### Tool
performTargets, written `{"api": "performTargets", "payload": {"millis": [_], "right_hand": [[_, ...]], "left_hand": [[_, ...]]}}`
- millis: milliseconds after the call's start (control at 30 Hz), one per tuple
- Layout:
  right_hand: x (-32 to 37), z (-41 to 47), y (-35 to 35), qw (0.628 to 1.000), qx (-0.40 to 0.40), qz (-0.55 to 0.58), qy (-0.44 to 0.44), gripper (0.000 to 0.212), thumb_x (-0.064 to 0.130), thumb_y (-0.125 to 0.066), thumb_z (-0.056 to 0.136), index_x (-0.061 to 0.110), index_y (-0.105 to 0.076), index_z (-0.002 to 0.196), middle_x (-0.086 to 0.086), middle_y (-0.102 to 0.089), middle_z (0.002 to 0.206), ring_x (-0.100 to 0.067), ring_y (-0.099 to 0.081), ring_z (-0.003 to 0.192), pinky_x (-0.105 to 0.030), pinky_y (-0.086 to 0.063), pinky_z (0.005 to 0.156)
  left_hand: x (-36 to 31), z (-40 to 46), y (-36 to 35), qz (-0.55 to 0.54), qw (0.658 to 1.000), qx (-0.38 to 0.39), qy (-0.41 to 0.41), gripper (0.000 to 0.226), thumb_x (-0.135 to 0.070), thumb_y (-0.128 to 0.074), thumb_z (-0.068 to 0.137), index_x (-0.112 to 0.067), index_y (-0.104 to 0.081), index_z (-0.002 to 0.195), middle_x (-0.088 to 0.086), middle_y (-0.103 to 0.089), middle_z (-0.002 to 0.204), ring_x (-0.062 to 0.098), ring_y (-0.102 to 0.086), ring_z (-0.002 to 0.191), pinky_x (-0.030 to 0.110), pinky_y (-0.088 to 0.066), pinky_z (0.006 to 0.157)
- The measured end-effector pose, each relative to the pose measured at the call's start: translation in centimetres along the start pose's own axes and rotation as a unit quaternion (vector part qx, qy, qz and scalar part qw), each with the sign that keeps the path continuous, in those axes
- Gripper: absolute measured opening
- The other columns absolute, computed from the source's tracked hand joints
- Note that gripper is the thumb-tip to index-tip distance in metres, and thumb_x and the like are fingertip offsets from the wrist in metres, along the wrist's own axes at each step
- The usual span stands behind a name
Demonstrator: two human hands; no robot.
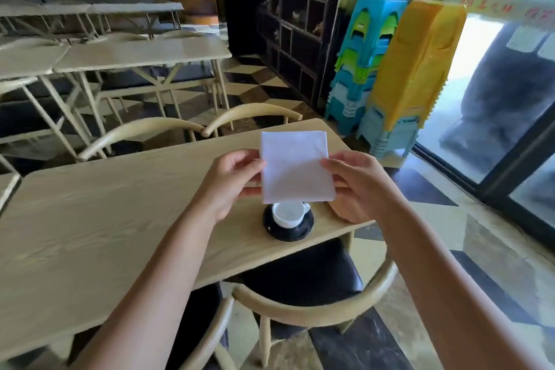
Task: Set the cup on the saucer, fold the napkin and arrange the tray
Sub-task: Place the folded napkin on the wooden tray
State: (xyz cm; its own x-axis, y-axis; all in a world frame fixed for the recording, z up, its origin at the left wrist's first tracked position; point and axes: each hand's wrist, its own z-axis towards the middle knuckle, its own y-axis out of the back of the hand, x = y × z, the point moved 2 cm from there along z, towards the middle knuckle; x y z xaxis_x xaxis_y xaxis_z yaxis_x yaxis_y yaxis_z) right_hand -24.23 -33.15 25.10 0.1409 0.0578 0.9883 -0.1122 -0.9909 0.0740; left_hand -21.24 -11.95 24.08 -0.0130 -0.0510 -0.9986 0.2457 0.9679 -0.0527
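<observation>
Table (105, 219): pale wood, long, carrying the setting near its right end. Napkin (295, 167): white square, being held up in the air above the cup, already looking folded at least once, with doubled edges showing at the top; likely very light, soft and limp, drooping if pinched at one corner only, so best gripped at two opposite side edges and creased against the flat tabletop. Left hand (232, 186): pinching the napkin's left edge, thumb in front, fingers behind. Right hand (360, 186): pinching the right edge in the same way, hiding part of a tan object (338, 209) lying at the table's end, possibly the tray, though too covered to tell. Saucer (288, 227): dark, glossy, sitting near the table's front edge; probably hard, breakable, slippery when lifted by the rim. Cup (289, 213): small, white, empty, standing upright on the saucer, handle pointing right; likely light yet fragile, safest taken by handle or body.
</observation>
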Motion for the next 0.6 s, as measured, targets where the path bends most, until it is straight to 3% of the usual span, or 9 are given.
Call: {"api": "performTargets", "payload": {"millis": [67, 167, 267, 433, 600], "right_hand": [[0.5, -1.5, 3.9, 1.0, -0.006, -0.019, 0.017, 0.015, 0.019, -0.064, 0.085, 0.006, -0.066, 0.093, -0.011, -0.07, 0.088, -0.015, -0.07, 0.073, -0.028, -0.059, 0.061], [1.2, -3.2, 8.9, 0.999, -0.024, -0.042, 0.015, 0.017, 0.02, -0.064, 0.085, 0.006, -0.067, 0.095, -0.01, -0.071, 0.091, -0.018, -0.07, 0.078, -0.029, -0.059, 0.064], [1.7, -4.1, 12.5, 0.998, -0.032, -0.049, 0.016, 0.011, 0.019, -0.065, 0.085, 0.011, -0.068, 0.089, -0.008, -0.071, 0.088, -0.013, -0.069, 0.072, -0.023, -0.054, 0.055], [1.9, -4.1, 15.7, 0.998, -0.035, -0.051, 0.015, 0.008, 0.019, -0.065, 0.084, 0.013, -0.068, 0.088, -0.006, -0.072, 0.087, -0.013, -0.069, 0.072, -0.019, -0.052, 0.052], [1.8, -2.4, 17.2, 0.999, -0.037, -0.034, 0.01, 0.006, 0.016, -0.064, 0.084, 0.013, -0.067, 0.088, -0.004, -0.072, 0.083, -0.011, -0.069, 0.069, -0.019, -0.053, 0.053]], "left_hand": [[-0.1, -0.6, -4.0, -0.01, 1.0, -0.005, -0.008, 0.014, -0.011, -0.055, 0.09, -0.019, -0.067, 0.091, 0.003, -0.072, 0.087, 0.016, -0.07, 0.073, 0.026, -0.055, 0.054], [-0.5, -1.1, -9.2, -0.029, 1.0, -0.003, -0.009, 0.013, -0.011, -0.055, 0.09, -0.017, -0.067, 0.091, 0.006, -0.07, 0.085, 0.013, -0.069, 0.067, 0.028, -0.056, 0.053], [-0.9, -1.1, -12.7, -0.034, 0.999, 0.004, -0.008, 0.014, -0.01, -0.055, 0.089, -0.018, -0.067, 0.088, 0.001, -0.072, 0.077, 0.012, -0.069, 0.064, 0.029, -0.058, 0.055], [-1.0, -0.4, -15.8, -0.035, 0.999, 0.021, -0.002, 0.012, -0.011, -0.055, 0.089, -0.016, -0.066, 0.091, 0.005, -0.071, 0.086, 0.016, -0.07, 0.07, 0.029, -0.059, 0.06], [-1.3, 2.2, -17.0, -0.036, 0.999, 0.026, -0.007, 0.012, -0.011, -0.056, 0.089, -0.016, -0.067, 0.089, 0.004, -0.07, 0.083, 0.013, -0.07, 0.066, 0.024, -0.055, 0.053]]}}
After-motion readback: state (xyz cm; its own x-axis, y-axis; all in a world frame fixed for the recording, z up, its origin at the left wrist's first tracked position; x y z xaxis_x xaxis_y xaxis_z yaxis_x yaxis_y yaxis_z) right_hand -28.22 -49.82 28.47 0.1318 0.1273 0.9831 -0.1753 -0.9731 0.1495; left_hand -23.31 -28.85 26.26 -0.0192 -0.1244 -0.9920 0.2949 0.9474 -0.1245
